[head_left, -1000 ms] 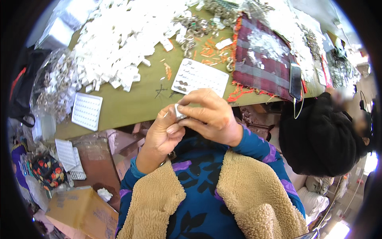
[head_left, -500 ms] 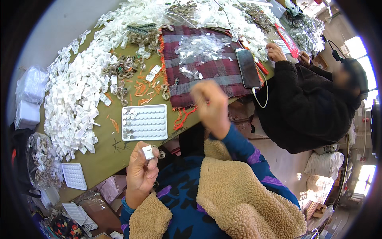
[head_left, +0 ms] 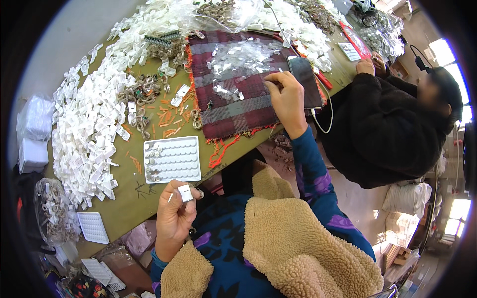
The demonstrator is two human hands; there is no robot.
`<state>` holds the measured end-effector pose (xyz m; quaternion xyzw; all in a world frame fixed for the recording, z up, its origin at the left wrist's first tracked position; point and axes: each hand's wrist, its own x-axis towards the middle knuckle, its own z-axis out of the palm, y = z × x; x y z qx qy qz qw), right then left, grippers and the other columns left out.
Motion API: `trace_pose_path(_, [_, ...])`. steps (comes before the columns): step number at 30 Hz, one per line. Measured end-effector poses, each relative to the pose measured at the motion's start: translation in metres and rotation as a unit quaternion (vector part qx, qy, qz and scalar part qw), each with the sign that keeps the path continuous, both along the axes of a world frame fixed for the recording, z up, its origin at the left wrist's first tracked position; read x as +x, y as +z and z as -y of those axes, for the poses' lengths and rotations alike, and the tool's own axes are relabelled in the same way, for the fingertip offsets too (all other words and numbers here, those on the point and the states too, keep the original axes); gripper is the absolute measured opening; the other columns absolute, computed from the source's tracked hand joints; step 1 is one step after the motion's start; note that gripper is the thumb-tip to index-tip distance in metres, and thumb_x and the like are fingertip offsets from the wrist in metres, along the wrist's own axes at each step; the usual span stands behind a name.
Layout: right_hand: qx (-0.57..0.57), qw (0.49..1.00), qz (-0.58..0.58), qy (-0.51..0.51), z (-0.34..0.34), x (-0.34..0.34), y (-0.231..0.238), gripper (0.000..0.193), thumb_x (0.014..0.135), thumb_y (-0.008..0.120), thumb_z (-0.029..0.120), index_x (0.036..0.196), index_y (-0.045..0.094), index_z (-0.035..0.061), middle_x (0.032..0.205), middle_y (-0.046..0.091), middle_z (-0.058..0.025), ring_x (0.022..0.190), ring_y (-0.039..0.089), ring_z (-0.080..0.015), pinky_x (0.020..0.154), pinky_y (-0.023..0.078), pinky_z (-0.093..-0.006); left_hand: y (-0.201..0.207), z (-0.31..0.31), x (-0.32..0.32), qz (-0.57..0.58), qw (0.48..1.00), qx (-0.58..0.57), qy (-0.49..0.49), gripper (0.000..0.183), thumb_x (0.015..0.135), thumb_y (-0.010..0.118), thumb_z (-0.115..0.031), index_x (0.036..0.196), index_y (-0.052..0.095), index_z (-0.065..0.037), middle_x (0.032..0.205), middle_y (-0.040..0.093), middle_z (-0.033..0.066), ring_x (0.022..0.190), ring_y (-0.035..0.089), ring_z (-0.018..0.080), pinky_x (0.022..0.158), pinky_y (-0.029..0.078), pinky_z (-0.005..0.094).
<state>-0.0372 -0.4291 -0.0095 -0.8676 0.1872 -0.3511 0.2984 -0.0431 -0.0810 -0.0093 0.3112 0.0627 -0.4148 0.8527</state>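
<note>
dark phone screen [head_left: 304, 82] on plaid cloth [head_left: 233, 99]

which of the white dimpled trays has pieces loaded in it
The white tray on the table edge above the left hand: its left columns hold small pieces. The smaller tray lower left looks empty.

Worktop [head_left: 124, 198]: olive green. Cloth [head_left: 233, 94], at 12 o'clock: maroon and grey plaid, orange fringe. Tray [head_left: 172, 160]: white, dimpled in rows. Heap of small tags [head_left: 89, 124], at 10 o'clock: white. Scattered strips [head_left: 166, 116]: orange. Small card [head_left: 185, 192] in left hand [head_left: 174, 218]: white. Sleeves [head_left: 313, 174]: blue with purple floral print. Vest [head_left: 298, 248]: tan fleece. Co-worker's jacket [head_left: 387, 129], at 3 o'clock: black.
</note>
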Motion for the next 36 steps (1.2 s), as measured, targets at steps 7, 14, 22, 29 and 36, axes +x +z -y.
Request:
trace_pose_path(7, [-0.032, 0.993, -0.083, 0.077, 0.018, -0.004, 0.007, 0.012, 0.078, 0.068, 0.001, 0.090, 0.070, -0.0018, 0.080, 0.061, -0.0130, 0.073, 0.062, -0.0267, 0.068, 0.049, -0.0332, -0.003, -0.003, 0.000, 0.014, 0.999, -0.027, -0.015, 0.024, 0.098, 0.058, -0.022, 0.107, 0.055, 0.000, 0.093, 0.066, 0.0205, 0.061, 0.059, 0.0100, 0.048, 0.048, 0.0183])
trace_pose_path(14, [-0.095, 0.984, -0.090, 0.121, 0.009, -0.014, -0.014, 0.009, 0.081, 0.067, 0.006, 0.090, 0.069, 0.0026, 0.087, 0.059, -0.0128, 0.083, 0.061, -0.0338, 0.076, 0.049, -0.0400, -0.005, -0.005, -0.001, 0.004, 0.999, -0.040, -0.024, 0.022, 0.100, 0.055, -0.019, 0.110, 0.055, 0.000, 0.096, 0.066, 0.0208, 0.065, 0.060, 0.0099, 0.052, 0.050, 0.0202])
trace_pose_path(22, [0.147, 0.931, -0.035, 0.333, -0.117, -0.025, 0.014, 0.021, 0.080, 0.061, -0.008, 0.099, 0.066, 0.0010, 0.088, 0.061, -0.0128, 0.079, 0.062, -0.0265, 0.069, 0.051, -0.0333, -0.007, -0.018, -0.007, 0.043, 0.998, -0.012, 0.039, 0.024, 0.099, 0.053, -0.010, 0.120, 0.056, 0.003, 0.105, 0.065, 0.0223, 0.076, 0.064, 0.0159, 0.064, 0.057, 0.0259])
trace_pose_path(29, [0.079, 0.851, -0.027, 0.518, -0.198, -0.034, 0.033, 0.045, 0.075, 0.058, -0.006, 0.118, 0.061, 0.0047, 0.087, 0.063, -0.0107, 0.079, 0.062, -0.0295, 0.070, 0.051, -0.0373, -0.004, -0.040, -0.010, 0.103, 0.991, -0.017, 0.088, 0.019, 0.098, 0.056, -0.010, 0.111, 0.057, 0.004, 0.094, 0.067, 0.0166, 0.073, 0.067, 0.0175, 0.065, 0.059, 0.0285])
trace_pose_path(36, [-0.003, 0.844, -0.015, 0.536, -0.204, -0.027, 0.039, 0.058, 0.068, 0.064, -0.011, 0.124, 0.058, 0.0008, 0.079, 0.061, -0.0079, 0.069, 0.059, -0.0247, 0.061, 0.049, -0.0355, 0.003, -0.044, -0.013, 0.114, 0.988, 0.056, 0.086, 0.020, 0.096, 0.059, -0.013, 0.107, 0.058, 0.003, 0.085, 0.065, 0.0107, 0.065, 0.064, 0.0148, 0.057, 0.055, 0.0263])
